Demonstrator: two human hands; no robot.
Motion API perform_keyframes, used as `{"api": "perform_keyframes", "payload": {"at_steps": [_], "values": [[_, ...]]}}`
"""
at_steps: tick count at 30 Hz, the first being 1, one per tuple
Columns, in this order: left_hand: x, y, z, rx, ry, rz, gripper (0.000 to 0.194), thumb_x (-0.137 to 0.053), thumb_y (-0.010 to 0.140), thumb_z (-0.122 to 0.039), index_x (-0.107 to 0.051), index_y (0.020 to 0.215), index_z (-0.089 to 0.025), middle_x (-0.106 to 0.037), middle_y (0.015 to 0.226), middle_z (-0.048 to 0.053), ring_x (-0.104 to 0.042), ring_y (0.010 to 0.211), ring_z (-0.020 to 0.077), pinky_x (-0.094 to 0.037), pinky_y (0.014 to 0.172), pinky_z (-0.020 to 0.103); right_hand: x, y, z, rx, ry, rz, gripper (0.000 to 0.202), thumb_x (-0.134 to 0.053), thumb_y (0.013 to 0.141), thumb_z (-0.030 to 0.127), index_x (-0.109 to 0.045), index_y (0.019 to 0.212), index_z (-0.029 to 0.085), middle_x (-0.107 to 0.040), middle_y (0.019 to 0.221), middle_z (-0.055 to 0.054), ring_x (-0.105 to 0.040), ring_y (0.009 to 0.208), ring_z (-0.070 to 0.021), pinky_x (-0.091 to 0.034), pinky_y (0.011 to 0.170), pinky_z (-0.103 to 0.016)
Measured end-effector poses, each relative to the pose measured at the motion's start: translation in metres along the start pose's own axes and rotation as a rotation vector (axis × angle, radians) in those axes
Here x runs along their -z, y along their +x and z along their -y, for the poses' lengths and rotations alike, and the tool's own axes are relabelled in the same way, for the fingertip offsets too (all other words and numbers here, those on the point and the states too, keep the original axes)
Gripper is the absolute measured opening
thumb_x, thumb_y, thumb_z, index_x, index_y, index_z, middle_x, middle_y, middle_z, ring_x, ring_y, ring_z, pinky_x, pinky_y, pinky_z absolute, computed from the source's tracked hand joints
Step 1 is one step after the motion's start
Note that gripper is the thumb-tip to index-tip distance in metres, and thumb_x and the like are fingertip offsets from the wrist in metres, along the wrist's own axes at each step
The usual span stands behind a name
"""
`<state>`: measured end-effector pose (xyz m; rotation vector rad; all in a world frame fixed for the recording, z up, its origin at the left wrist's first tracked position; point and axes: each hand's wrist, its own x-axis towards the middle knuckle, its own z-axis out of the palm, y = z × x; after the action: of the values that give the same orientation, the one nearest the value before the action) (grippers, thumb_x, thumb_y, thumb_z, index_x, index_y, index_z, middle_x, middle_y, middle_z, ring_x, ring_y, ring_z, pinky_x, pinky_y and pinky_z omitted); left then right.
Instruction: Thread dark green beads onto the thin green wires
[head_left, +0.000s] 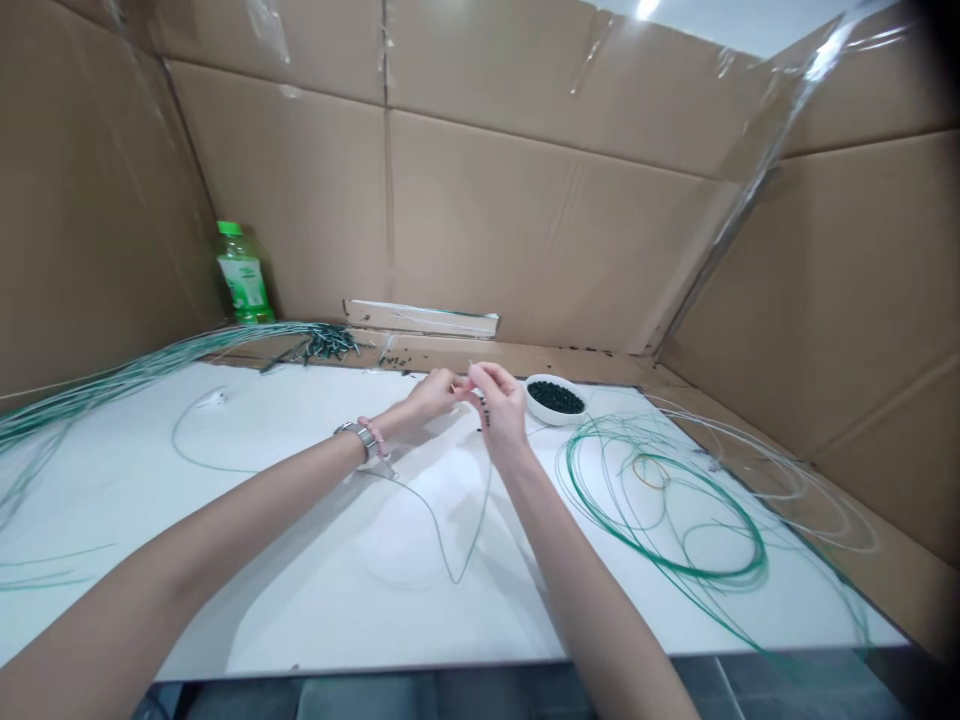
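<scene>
My left hand (436, 394), with a watch (358, 432) and a pink beaded bracelet (373, 436) at the wrist, is closed in a pinch. Its fingertips meet those of my right hand (501, 400), which also pinches. What lies between the left fingertips is too small to make out. Several small black beads (484, 410) show against my right palm in a short row. From there a thin green cord (454, 578) droops onto the table in a V and runs left beneath my left wrist. A white bowl (556, 418) of black beads stands just right of my right hand.
Loops of green wire (754, 560) cover the right of the white table (337, 620). A bundle of green strands (150, 358) lies at the left. A green-capped bottle (245, 282) stands in the back left corner. Cardboard walls (487, 220) enclose the back and sides.
</scene>
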<state>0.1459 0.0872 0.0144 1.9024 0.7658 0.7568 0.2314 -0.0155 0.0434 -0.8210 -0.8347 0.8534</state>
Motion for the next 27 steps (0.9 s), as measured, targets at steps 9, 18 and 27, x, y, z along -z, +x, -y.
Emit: {"api": "perform_keyframes", "payload": {"at_steps": [9,18,27], "values": [[0.042,-0.084,-0.015,0.137,-0.353,-0.244,0.035,-0.065,0.071,-0.046,-0.068,0.085,-0.015,-0.063,0.084,0.005,-0.054,0.075,0.0115,-0.038,0.064,0.021,-0.002,-0.010,-0.001,0.068,-0.210,0.069,0.020,-0.070,0.062,0.033,-0.060,0.066,0.016,-0.054,0.061,0.003,-0.050,0.058,-0.0084,-0.053,0.061,-0.025],[0.034,-0.136,-0.008,0.229,-0.827,-0.259,0.021,-0.076,0.065,-0.033,-0.065,0.066,-0.016,-0.058,0.071,0.000,-0.052,0.068,0.0083,-0.040,0.065,0.018,-0.034,-0.053,-0.010,0.053,-0.660,0.313,0.007,-0.059,0.070,0.022,-0.061,0.066,0.016,-0.061,0.065,-0.001,-0.057,0.061,-0.0122,-0.047,0.048,-0.020],[0.041,-0.142,-0.009,0.124,-0.661,-0.182,0.015,-0.069,0.074,-0.033,-0.073,0.074,-0.018,-0.067,0.076,0.002,-0.057,0.076,0.0115,-0.043,0.074,0.023,-0.037,-0.066,-0.015,0.092,-0.614,0.275,0.004,-0.060,0.072,0.016,-0.057,0.070,0.017,-0.067,0.090,-0.005,-0.066,0.079,-0.0155,-0.055,0.054,-0.021]]}}
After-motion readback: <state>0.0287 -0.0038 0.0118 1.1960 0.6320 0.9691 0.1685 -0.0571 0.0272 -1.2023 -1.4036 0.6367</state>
